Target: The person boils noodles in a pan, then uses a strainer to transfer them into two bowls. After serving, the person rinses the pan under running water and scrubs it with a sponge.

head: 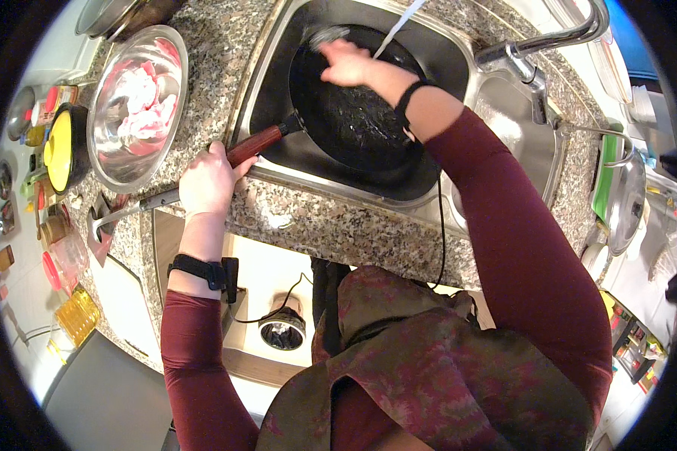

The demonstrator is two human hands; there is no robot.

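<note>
My left hand (pixel 207 183) grips the reddish-brown handle (pixel 258 145) of a black frying pan (pixel 344 121), which rests tilted inside a steel sink (pixel 276 163). Inside the pan, near its far side, my right hand (pixel 347 63) presses a blurred silvery scouring pad (pixel 328 37), apparently of metal. A stream of water (pixel 396 31) falls beside that hand, and the pan's surface is wet and shiny. A metal spatula (pixel 104 222) lies at the counter's edge; its grey handle passes behind my left hand, so whether I touch it is hidden.
Left of the sink stands a steel bowl (pixel 99 141) with pinkish-white contents. Beyond it are a black pot with a yellow lid (pixel 60 151) and an oil bottle (pixel 78 317). A chrome tap (pixel 522 62) rises at right, near a glass lid (pixel 626 208). A cable (pixel 441 237) crosses the front edge.
</note>
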